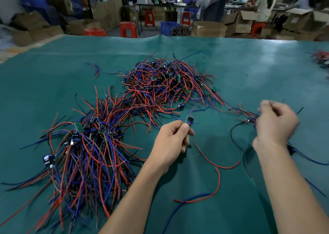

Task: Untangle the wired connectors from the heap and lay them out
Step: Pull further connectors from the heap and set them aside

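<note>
Here we found the tangled heap (167, 84) of red, blue and black wired connectors lying on the green table mat (249, 69), toward its middle and beyond both hands. Nearer than the heap and to its left lay the sorted bundle (85, 150), its small modules gathered at the far end and its wires fanned toward the near edge of the mat. Between the heap and us, our left hand (170, 142) was raised above the mat, its fingers curled and its thumb and forefinger pinching one small connector module (190, 120); a blue lead ran from that module back toward the heap. To the right of the heap, our right hand (276, 125) was blurred; its fingers were bent and seemed to close on the wires beside a second module (249, 120), but we could not tell the grip for sure. A black wire (235, 135) looped from that module toward the right wrist. Nearer than the heap, between our forearms, a loose red wire (217, 166) curved across the mat, and a blue wire (178, 208) crossed another red one closer to us. Far to the right of the heap, at the mat's edge, sat another small clump of wires (320, 59), blurred. Beyond the heap and past the mat stood red plastic stools (128, 29), cardboard boxes (210, 28) and a blue crate (168, 27), with a seated person (265, 5) at a distant bench.
</note>
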Available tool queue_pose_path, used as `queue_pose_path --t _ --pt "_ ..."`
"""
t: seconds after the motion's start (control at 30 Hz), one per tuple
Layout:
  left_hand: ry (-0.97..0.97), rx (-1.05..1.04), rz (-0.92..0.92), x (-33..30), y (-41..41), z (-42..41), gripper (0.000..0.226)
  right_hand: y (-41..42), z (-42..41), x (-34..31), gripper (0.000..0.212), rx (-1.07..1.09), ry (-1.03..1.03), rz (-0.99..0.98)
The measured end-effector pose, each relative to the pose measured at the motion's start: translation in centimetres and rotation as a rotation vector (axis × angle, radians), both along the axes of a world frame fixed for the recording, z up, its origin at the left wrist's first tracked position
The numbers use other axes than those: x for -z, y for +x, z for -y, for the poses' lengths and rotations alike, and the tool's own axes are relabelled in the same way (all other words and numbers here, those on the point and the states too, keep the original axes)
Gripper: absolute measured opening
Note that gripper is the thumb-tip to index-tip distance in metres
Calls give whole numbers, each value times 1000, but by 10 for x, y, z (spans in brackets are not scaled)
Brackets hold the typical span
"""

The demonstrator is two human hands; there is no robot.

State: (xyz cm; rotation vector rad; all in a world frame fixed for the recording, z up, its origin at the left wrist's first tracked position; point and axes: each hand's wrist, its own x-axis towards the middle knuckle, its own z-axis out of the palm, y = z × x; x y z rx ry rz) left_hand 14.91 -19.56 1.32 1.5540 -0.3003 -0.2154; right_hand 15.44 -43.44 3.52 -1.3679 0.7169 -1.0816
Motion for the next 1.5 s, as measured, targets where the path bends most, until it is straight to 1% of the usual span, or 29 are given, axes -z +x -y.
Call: queue_pose_path --t 0.07,0.13,0.2,0.23,0.27,0.37,0.43,0.53,0.67,0.83,0.97,1.03,1.1,1.2,1.3,1.37,1.43,1.47,1.5 --pt "-32 -45 -16 0 1 1 31 1 -14 0 10 -218 -9 -84" --pt "-42 -40 -14 -1 0 2 30 -1 -40 0 12 -564 -71 -203" --pt "-37 -8 -17 -2 -1 3 28 -4 -65 0 13 -924 -110 -263" --pt "-36 17 -23 -3 -2 2 26 -6 -73 2 8 -1039 -132 -262" --pt "-37 44 -30 -4 -3 2 25 -6 -78 3 5 -1099 -155 -249" --pt "-22 106 -31 -5 -3 0 27 -7 -74 3 15 -1124 -172 -191" --pt "8 123 -20 -6 -3 0 28 -7 -68 2 17 -1068 -184 -171" --pt "31 129 -2 -6 -3 1 28 -5 -69 -1 14 -916 -172 -114" --pt "5 154 9 -6 -4 2 28 -2 -63 -5 17 -719 -113 24" --pt "23 196 22 -8 -6 2 27 -2 -53 -12 16 -490 -97 111" --pt "81 191 21 -7 -6 2 27 -10 -38 -32 15 -269 -7 223" --pt "79 159 29 -6 -6 2 27 -16 -32 -48 10 -206 26 250" --pt "65 127 38 -5 -4 2 27 -19 -41 -67 4 -308 3 244" --pt "59 105 44 -3 -3 2 27 -15 -87 -91 1 -599 -98 205" --pt "33 81 19 -2 -4 4 28 3 -142 -106 5 -842 -161 125" --pt "15 62 6 -2 -3 4 31 21 -171 -109 22 -965 -288 -32" --pt "11 57 -5 0 -2 4 26 41 -187 -105 41 -1059 -454 -280" --pt "13 59 -7 1 -1 5 24 51 -189 -100 46 -1065 -565 -404" --pt "13 61 -8 1 -1 5 22 61 -187 -94 44 -1029 -692 -512"
